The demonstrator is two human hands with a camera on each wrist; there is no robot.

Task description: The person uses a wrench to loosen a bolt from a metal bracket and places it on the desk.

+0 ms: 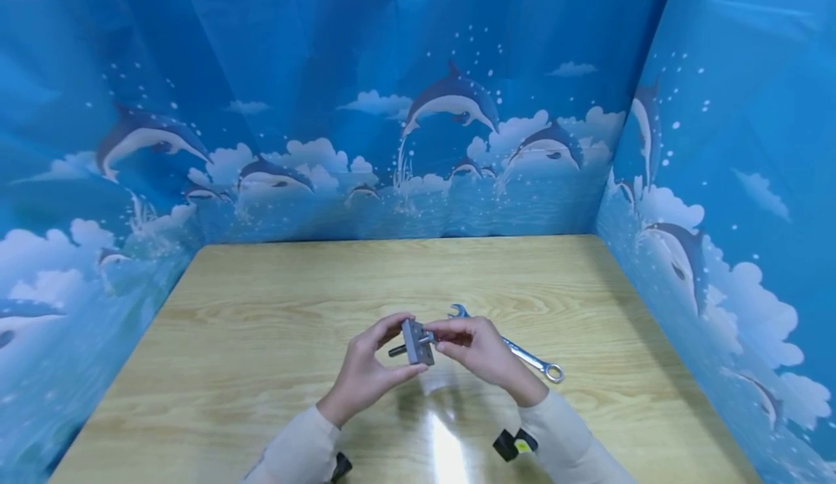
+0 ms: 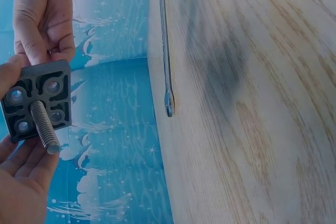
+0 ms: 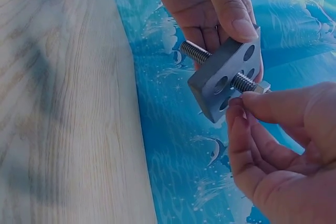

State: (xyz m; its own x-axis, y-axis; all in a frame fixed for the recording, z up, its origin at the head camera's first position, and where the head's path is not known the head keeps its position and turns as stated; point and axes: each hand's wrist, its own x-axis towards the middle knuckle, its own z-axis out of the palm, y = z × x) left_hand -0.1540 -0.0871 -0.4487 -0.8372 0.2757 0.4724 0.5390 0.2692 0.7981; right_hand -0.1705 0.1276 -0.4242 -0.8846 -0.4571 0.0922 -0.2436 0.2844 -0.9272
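Note:
A square grey metal plate [image 1: 413, 340] with several round holes is held up over the table by my left hand [image 1: 367, 369], thumb and fingers at opposite edges. Through its middle runs a hex bolt [image 3: 244, 82]; the threaded end [image 2: 44, 127] sticks out of the ribbed face, as the left wrist view shows. My right hand [image 1: 480, 351] pinches the bolt near its head, on the plate's smooth side. A stretch of bare thread shows between head and plate in the right wrist view. Beyond my right hand lies a combination wrench [image 1: 530, 358], partly covered by it in the head view.
The wood-grain table [image 1: 274, 310] carries the wrench, open jaw toward the back and ring end to the right. Blue dolphin-print sheets [image 1: 313, 99] hang behind and along both sides. A bright glare [image 1: 447, 448] lies on the tabletop near the front.

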